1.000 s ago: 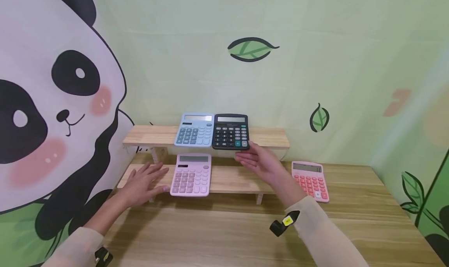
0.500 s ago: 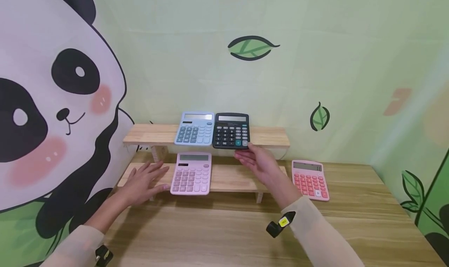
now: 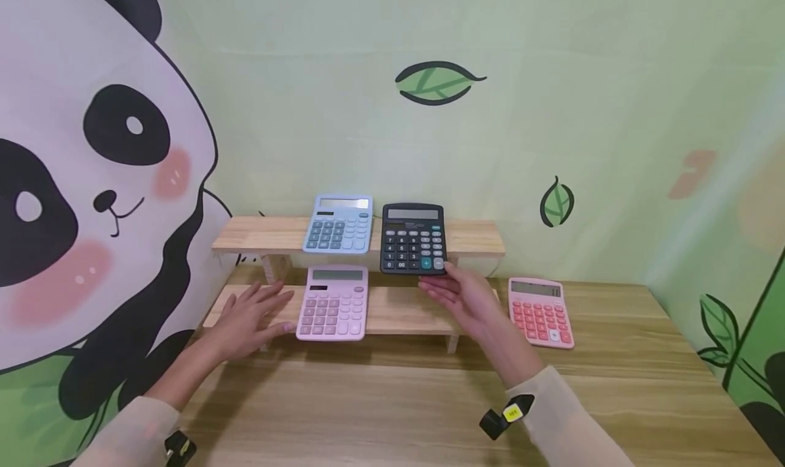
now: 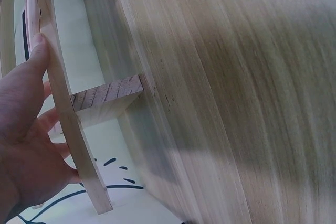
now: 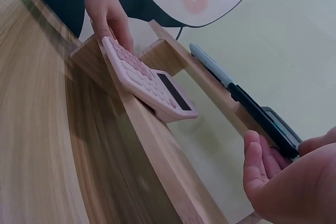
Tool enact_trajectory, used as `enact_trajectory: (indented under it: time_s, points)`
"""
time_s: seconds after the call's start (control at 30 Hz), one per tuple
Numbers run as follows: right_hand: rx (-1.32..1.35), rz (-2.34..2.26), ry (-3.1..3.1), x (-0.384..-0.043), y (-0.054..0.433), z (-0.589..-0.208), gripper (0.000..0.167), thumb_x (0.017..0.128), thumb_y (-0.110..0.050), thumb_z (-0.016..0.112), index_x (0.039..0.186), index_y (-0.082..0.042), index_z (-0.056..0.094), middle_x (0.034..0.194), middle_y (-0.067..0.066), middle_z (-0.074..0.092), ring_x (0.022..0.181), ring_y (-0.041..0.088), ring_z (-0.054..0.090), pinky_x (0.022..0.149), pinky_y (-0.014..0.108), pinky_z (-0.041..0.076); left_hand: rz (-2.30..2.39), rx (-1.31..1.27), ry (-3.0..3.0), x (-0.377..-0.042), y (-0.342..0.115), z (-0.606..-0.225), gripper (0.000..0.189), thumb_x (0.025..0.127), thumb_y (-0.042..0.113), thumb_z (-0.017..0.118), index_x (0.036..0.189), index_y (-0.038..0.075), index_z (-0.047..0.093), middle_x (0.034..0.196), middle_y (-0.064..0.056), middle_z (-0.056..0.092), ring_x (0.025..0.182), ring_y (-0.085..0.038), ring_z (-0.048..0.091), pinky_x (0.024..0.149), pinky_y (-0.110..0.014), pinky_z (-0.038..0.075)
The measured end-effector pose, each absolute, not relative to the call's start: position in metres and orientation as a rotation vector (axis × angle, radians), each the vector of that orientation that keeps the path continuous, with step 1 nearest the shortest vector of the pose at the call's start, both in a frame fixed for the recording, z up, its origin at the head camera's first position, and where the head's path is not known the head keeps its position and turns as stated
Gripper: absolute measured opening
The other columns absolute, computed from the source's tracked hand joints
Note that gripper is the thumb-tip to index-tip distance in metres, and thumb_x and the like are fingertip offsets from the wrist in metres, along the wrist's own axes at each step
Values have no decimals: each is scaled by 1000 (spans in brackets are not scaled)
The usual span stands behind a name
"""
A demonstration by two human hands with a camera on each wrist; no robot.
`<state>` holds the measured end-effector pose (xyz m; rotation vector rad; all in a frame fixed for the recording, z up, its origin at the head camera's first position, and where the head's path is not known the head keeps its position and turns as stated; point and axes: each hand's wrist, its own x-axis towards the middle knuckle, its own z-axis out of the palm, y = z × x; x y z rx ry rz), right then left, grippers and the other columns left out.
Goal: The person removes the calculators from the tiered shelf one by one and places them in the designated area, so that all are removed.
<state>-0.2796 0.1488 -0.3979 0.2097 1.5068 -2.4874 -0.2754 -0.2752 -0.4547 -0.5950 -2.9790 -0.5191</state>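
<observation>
Before a green backdrop (image 3: 343, 126), the right hand (image 3: 469, 296) pinches a black calculator (image 3: 413, 238) marked "00"; the left hand (image 3: 248, 320) lies spread.

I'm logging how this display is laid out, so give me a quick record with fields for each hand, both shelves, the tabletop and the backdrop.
Left hand: left hand rests on the lower wooden shelf, thumb beside the lilac-pink calculator
Right hand: right hand pinches the black calculator at its lower right corner
Upper wooden shelf: light blue calculator
Lower shelf: lilac-pink calculator
Tabletop: red-keyed pink calculator
Backdrop: panda and leaves
</observation>
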Motion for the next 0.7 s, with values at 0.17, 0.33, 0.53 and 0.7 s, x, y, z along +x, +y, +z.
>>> enact_trajectory:
  time_s: [0.17,0.33,0.53,0.7]
  points:
    - [192,-2472,1501,-282,148,-399,45,114,-32,51,149,-5,54,125,21,74,127,37,67,106,39,55,-513,-591,-2977,-276,-276,-457,75,101,61,63,159,14,51,168,-21,35,153,-59,21,114,-85,10]
    - [197,-2479,1470,-289,147,-397,48,112,-34,55,152,-7,53,130,22,70,125,38,68,105,38,56,-523,-590,-2978,-277,-275,-457,75,101,60,64,158,13,52,168,-22,36,153,-59,21,114,-85,9]
    - [243,-2523,1374,-301,141,-394,52,108,-28,64,155,-9,51,144,18,62,127,31,65,107,39,54,-533,-591,-2976,-276,-273,-456,75,100,59,66,157,12,53,167,-22,37,153,-59,21,113,-86,9]
    - [285,-2539,1360,-308,133,-386,52,104,-23,71,152,-10,55,145,12,64,132,27,63,108,40,53,-528,-585,-2969,-274,-273,-452,73,100,57,67,157,12,53,167,-22,37,153,-58,21,114,-85,10]
